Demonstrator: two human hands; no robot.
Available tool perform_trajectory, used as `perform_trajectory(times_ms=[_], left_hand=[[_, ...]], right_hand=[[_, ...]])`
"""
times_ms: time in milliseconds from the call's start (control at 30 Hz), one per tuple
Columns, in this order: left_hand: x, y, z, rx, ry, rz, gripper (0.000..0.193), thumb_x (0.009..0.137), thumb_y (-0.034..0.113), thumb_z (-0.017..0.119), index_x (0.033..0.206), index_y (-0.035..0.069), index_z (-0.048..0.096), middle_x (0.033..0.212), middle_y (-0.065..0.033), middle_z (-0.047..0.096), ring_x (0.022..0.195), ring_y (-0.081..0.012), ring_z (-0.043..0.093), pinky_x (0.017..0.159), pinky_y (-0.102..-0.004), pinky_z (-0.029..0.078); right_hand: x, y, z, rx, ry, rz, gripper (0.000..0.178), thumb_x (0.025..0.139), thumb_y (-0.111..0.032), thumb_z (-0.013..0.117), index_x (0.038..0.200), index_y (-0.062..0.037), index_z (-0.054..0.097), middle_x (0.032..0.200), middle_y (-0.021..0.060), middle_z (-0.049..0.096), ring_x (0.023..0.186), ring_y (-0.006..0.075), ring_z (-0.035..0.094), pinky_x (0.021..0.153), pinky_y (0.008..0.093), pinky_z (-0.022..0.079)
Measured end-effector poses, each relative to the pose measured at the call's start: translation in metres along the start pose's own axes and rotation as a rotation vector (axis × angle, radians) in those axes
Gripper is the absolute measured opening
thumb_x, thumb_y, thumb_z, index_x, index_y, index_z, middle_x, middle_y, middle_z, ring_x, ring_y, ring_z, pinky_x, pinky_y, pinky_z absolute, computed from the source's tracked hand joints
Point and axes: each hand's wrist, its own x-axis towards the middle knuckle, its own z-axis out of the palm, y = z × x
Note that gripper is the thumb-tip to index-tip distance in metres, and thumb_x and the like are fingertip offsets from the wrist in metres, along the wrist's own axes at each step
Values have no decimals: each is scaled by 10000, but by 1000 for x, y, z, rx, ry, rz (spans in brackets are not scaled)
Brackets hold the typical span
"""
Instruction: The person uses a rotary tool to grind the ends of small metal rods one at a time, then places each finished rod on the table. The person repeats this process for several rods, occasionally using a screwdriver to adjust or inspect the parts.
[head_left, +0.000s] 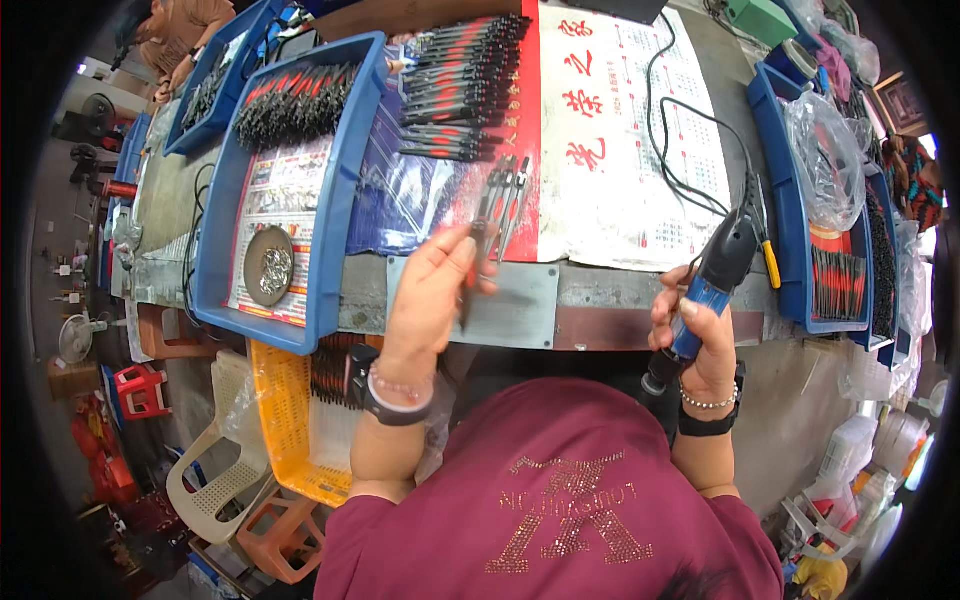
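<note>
The left hand (432, 285) pinches a slim dark compass (478, 245) over the grey metal plate (520, 310) while the right hand (700, 335) grips a blue-and-black electric screwdriver (715, 280), beyond them a red-and-white calendar sheet (610, 130) bearing stacked compasses (462, 85), flanked by a blue tray (345, 200) of more and a blue bin (785, 200) with a plastic bag (825, 160).

Bright, even daylight is flooding the scene, shadows are staying soft, and fisheye distortion is bending and darkening the rim.
</note>
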Motion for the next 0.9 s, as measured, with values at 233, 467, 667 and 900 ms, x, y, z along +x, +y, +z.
perform_trajectory(times_ms=[233,467,667,900], left_hand=[[70,2,-31,791,252,278,163,846,77,669,971,-28,660,718,-95,657,654,-155,618,615,-301,489],[87,-1,-19,1069,295,361,156,820,126,702,891,-11,677,694,-96,670,617,-163,624,583,-309,486],[86,8,-17,1033,228,357,169,820,154,683,894,2,693,753,-160,689,691,-317,675,646,-382,511],[112,36,-17,1051,251,574,153,859,92,672,962,-17,700,850,-113,714,754,-172,666,692,-295,509]], right_hand=[[-6,0,1,-50,3,24,431,795,-154,700,1143,28,520,809,144,642,611,155,614,573,274,521],[-10,-2,-6,-72,27,7,435,794,-171,696,1143,16,517,807,122,623,591,142,604,569,281,546],[-7,-3,-10,-70,41,24,429,793,-171,698,1132,16,515,791,121,612,589,147,605,565,278,542],[-6,-6,-8,-73,53,37,459,761,-160,727,1123,26,516,773,127,630,598,163,612,576,283,521]])
